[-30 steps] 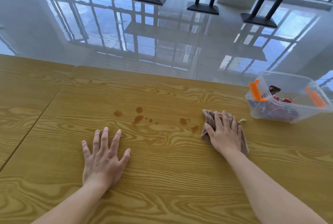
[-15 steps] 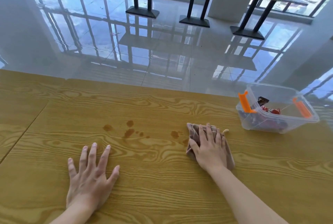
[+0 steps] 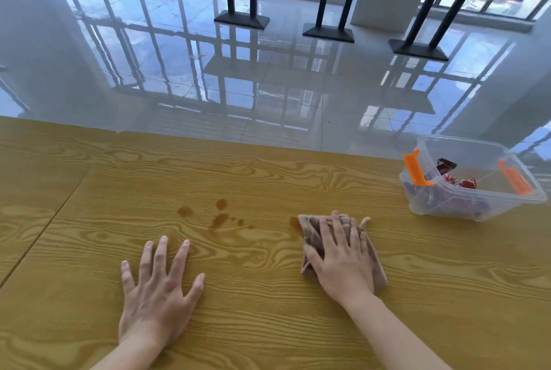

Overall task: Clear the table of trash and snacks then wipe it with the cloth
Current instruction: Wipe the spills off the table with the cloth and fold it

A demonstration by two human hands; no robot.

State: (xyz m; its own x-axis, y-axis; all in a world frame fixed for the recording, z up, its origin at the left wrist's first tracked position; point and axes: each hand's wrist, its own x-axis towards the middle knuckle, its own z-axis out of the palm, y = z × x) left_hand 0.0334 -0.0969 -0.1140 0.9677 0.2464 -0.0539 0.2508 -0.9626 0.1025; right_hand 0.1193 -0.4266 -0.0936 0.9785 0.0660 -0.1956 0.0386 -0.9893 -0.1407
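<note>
Two-handed: pressed cloth to table under right hand, grip spread flat, beside brown stains; rested left hand splayed, holding nothing.

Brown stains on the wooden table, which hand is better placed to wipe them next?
Right. The right hand presses flat on the crumpled brownish cloth, whose edge meets the nearest brown stain. The left hand lies flat on the yellow wooden table, holding nothing.

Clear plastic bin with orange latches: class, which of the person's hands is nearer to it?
Right. The right hand presses the cloth a little left of the bin; the left hand lies flat on the table much farther left.
</note>
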